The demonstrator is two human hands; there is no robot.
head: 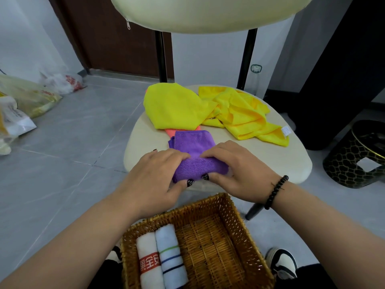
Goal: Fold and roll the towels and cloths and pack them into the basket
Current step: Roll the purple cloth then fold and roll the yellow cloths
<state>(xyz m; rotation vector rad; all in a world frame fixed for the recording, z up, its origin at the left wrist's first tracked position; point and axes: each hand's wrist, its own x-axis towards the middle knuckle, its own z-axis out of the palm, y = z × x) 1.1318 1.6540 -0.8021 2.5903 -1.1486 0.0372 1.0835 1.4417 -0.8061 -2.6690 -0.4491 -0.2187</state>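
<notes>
A purple cloth (192, 142) lies on the cream chair seat (281, 155), its near end rolled up. My left hand (154, 174) and my right hand (235, 170) both grip that roll, fingers curled over the top and thumbs under it. Behind it lie a yellow cloth (177, 105), an orange-yellow cloth (241, 113) and a coral cloth (171, 132) that is mostly covered. The wicker basket (233, 209) sits near me and holds two rolled towels at its left: a white one with a red band (148, 261) and a white one with stripes (171, 255).
The chair's backrest (208, 11) and black posts (161, 57) rise behind the seat. A black and gold stool (358, 155) stands to the right. Plastic bags (27, 101) lie on the grey tiled floor at the left. A shoe (285, 261) shows beside the basket.
</notes>
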